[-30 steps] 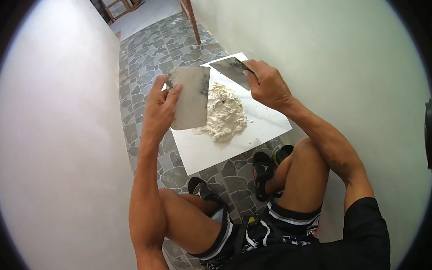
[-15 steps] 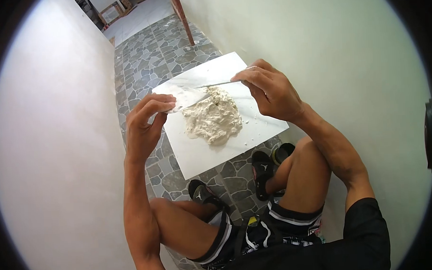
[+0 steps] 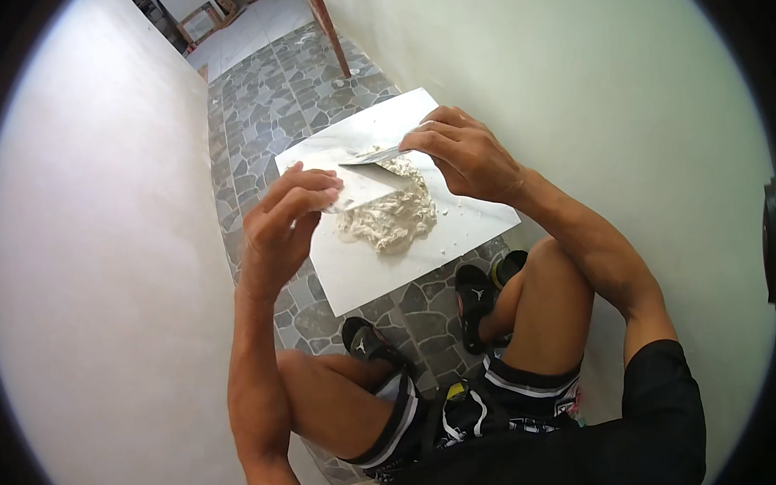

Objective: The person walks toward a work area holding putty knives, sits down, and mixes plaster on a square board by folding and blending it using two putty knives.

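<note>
My left hand (image 3: 280, 221) is closed on one edge of a flat white scraper (image 3: 362, 190) held over the board, its fingers on top and thumb beneath. My right hand (image 3: 469, 154) pinches a thin putty knife (image 3: 378, 156) whose blade meets or nearly meets the scraper's far edge; exact contact is unclear. Beneath both tools a lumpy mound of off-white putty-like paste (image 3: 393, 223) lies on a white board (image 3: 355, 282), partly hidden by the scraper. Small crumbs are scattered to the mound's right.
The board rests over a grey stone-patterned floor (image 3: 263, 101) between a left wall (image 3: 106, 252) and a right wall (image 3: 587, 82). A reddish-brown post (image 3: 328, 35) stands beyond it. My shoes (image 3: 370, 341) are near the board's front edge, with a round container (image 3: 497, 271) by the right one.
The scraper has moved right and tilted, showing a broader flat face. My right hand has shifted slightly left and up, turning the putty knife's blade into view. Both hands are now closer together.
</note>
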{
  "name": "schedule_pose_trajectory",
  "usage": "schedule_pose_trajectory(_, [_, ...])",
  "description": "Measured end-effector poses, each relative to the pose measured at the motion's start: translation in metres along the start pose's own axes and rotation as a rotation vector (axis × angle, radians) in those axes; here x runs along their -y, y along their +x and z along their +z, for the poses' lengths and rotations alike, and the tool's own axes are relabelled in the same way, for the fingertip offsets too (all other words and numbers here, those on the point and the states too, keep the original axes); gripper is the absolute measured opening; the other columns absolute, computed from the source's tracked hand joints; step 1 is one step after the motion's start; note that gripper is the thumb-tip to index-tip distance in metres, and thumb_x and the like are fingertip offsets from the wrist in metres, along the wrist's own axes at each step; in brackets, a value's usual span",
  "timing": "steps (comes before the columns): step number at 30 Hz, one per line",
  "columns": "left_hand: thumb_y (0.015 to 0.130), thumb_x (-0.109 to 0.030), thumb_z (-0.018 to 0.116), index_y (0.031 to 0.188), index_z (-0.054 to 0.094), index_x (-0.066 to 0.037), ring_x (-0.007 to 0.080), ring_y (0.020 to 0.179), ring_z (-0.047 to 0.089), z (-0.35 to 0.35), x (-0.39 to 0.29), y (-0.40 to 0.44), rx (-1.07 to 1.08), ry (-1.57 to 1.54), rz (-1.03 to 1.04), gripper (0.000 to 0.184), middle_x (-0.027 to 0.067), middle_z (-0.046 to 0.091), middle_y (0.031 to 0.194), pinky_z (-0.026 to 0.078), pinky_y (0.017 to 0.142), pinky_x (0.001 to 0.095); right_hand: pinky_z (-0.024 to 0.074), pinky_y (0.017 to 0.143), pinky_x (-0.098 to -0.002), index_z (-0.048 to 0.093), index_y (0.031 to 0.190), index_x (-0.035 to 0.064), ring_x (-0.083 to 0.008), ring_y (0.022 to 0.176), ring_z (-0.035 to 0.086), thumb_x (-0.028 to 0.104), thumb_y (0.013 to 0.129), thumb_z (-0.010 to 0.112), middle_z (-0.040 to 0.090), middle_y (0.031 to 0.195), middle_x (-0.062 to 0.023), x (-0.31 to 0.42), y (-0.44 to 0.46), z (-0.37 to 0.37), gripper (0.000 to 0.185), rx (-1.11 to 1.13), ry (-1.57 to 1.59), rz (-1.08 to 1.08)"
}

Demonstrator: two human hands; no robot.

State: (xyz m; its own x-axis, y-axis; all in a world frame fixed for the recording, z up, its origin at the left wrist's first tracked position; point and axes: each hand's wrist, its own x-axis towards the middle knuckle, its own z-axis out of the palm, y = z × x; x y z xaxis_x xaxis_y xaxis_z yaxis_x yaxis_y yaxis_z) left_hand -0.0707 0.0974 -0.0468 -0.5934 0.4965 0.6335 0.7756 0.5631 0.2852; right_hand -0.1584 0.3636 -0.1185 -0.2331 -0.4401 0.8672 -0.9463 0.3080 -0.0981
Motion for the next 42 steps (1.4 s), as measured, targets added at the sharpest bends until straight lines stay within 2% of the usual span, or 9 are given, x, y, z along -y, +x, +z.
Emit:
schedule_pose_trajectory(7, [0.082, 0.016, 0.062, 0.095, 0.064, -0.002, 0.0231, 0.1, 0.069, 0.008, -0.006, 0.001, -0.123, -0.155, -0.15, 0.023, 0.0098, 0.072, 0.101, 0.053, 0.093, 0.0346, 0.0511, 0.077, -0.0362, 0.064, 0.113, 0.0062, -0.0228, 0.088, 0.063, -0.001, 0.09, 0.059, 0.068, 0.095, -0.0094, -0.024, -0.009, 0.017, 0.024, 0.053, -0.079, 0.229])
schedule_pose_trajectory(10, [0.094, 0.002, 0.059, 0.11, 0.056, -0.002, 0.0127, 0.086, 0.065, 0.012, 0.014, 0.0, -0.321, -0.349, -0.349, 0.017, 0.009, 0.069, 0.094, 0.052, 0.074, 0.0265, 0.0516, 0.078, -0.0307, 0.062, 0.12, 0.0018, -0.0147, 0.088, 0.062, 0.005, 0.096, 0.055, 0.068, 0.096, -0.0081, -0.012, 0.003, 0.0, 0.025, 0.186, 0.304, 0.873])
schedule_pose_trajectory(13, [0.1, -0.009, 0.055, 0.115, 0.05, -0.002, 0.0093, 0.081, 0.062, 0.016, 0.031, 0.001, -0.43, -0.454, -0.568, 0.018, 0.0096, 0.068, 0.09, 0.05, 0.067, 0.0246, 0.0516, 0.081, -0.0265, 0.059, 0.123, -0.0043, -0.009, 0.091, 0.061, 0.009, 0.099, 0.053, 0.067, 0.099, -0.0066, -0.02, -0.005, 0.007, 0.028, -0.032, 0.811, 1.052])
schedule_pose_trajectory(17, [0.104, -0.02, 0.047, 0.125, 0.044, 0.0, 0.0113, 0.08, 0.064, 0.031, 0.058, -0.002, -0.484, -0.6, -0.784, 0.029, 0.0134, 0.066, 0.095, 0.054, 0.064, 0.0259, 0.0545, 0.083, -0.0287, 0.057, 0.123, -0.006, -0.0124, 0.091, 0.065, 0.014, 0.098, 0.058, 0.066, 0.105, -0.0078, -0.024, -0.004, 0.007, 0.031, -0.101, 1.207, 1.195])
schedule_pose_trajectory(23, [0.104, -0.019, 0.046, 0.131, 0.042, 0.006, 0.0176, 0.083, 0.067, 0.049, 0.054, 0.008, -0.265, -0.857, -1.028, 0.037, 0.017, 0.064, 0.107, 0.06, 0.068, 0.0309, 0.0582, 0.073, -0.0345, 0.06, 0.113, -0.0056, -0.016, 0.082, 0.066, 0.016, 0.098, 0.06, 0.066, 0.094, -0.0077, -0.017, 0.005, 0.019, 0.027, -0.059, 1.39, 1.39])
schedule_pose_trajectory(24, [0.103, -0.017, 0.045, 0.125, 0.046, 0.007, 0.0169, 0.089, 0.067, 0.05, 0.051, 0.012, -0.237, -0.899, -1.042, 0.032, 0.0154, 0.062, 0.107, 0.06, 0.075, 0.0304, 0.0583, 0.073, -0.0347, 0.06, 0.112, -0.0057, -0.0164, 0.081, 0.066, 0.016, 0.098, 0.06, 0.066, 0.093, -0.008, -0.02, 0.002, 0.022, 0.026, -0.018, 1.39, 1.41])
schedule_pose_trajectory(32, [0.102, -0.016, 0.045, 0.126, 0.045, 0.007, 0.0212, 0.088, 0.069, 0.054, 0.061, 0.009, -0.286, -0.999, -1.123, 0.033, 0.0172, 0.063, 0.106, 0.061, 0.073, 0.0339, 0.0573, 0.067, -0.0351, 0.063, 0.106, -0.0058, -0.0171, 0.076, 0.065, 0.017, 0.097, 0.06, 0.066, 0.089, -0.0086, -0.031, -0.015, 0.024, 0.024, 0.201, 1.272, 1.471])
schedule_pose_trajectory(38, [0.102, -0.014, 0.044, 0.124, 0.046, 0.009, 0.0239, 0.088, 0.069, 0.046, 0.079, 0.006, -0.386, -1.039, -1.157, 0.032, 0.0178, 0.062, 0.107, 0.062, 0.073, 0.0371, 0.0554, 0.07, -0.0306, 0.063, 0.111, -0.0045, -0.0139, 0.077, 0.064, 0.013, 0.095, 0.063, 0.067, 0.093, -0.0069, -0.025, -0.018, -0.002, 0.023, 0.165, 1.042, 1.479])
schedule_pose_trajectory(42, [0.102, -0.014, 0.041, 0.123, 0.045, 0.012, 0.0264, 0.089, 0.069, 0.044, 0.078, 0.007, -0.416, -1.045, -1.201, 0.033, 0.02, 0.061, 0.109, 0.062, 0.076, 0.0387, 0.0531, 0.075, -0.0306, 0.062, 0.112, -0.0015, -0.0137, 0.084, 0.064, 0.005, 0.092, 0.064, 0.067, 0.095, -0.0063, -0.009, -0.007, -0.009, 0.021, -0.154, 0.929, 1.057])
